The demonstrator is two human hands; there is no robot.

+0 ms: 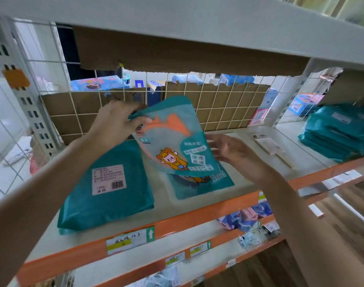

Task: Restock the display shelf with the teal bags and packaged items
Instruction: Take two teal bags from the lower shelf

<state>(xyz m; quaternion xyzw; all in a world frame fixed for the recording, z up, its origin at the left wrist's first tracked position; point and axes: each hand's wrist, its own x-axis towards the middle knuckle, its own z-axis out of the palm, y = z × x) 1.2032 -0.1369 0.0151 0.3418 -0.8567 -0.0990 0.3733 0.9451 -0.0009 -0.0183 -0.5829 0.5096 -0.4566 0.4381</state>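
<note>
A teal bag (173, 139) with a cartoon print is being held tilted above the shelf (177, 210), printed face toward the camera. Its top-left corner is being pinched by the left hand (117, 119), fingers (143, 121) curled over the edge. The right hand (237, 156) is being held at the bag's right edge, fingers (215, 140) straight and spread, grasping nothing; whether they are touching or just apart cannot be told. Directly under the held bag, a second printed bag (204, 187) is lying flat, face up. Just beside it on the left, a stack of bags (106, 189) is lying label side up. Another teal stack (340, 133) is sitting well apart at the right end. The shelf is being backed by a wire grid (228, 104).
</note>
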